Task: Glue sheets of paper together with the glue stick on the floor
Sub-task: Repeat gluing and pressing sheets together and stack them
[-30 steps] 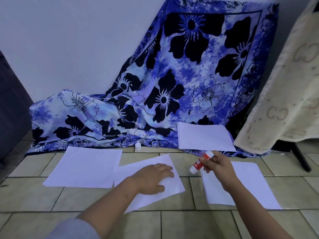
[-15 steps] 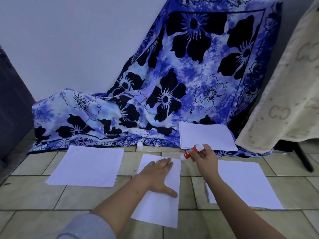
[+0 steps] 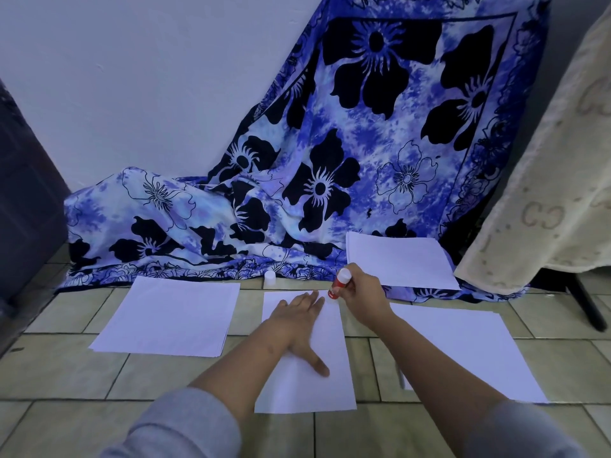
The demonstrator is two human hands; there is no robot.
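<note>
The right hand (image 3: pixel 365 299) pinches the red-and-white glue stick (image 3: pixel 339 283) at the white paper sheet's (image 3: pixel 305 385) far right corner; the flat, spread left hand (image 3: pixel 299 320) presses it to the tiled floor (image 3: pixel 82 368).

Bare tiles (image 3: pixel 247 312) between left paper stack (image 3: pixel 168 315) and middle sheet (image 3: pixel 297 391); white cap (image 3: pixel 269 278), perhaps loose, beyond.
</note>
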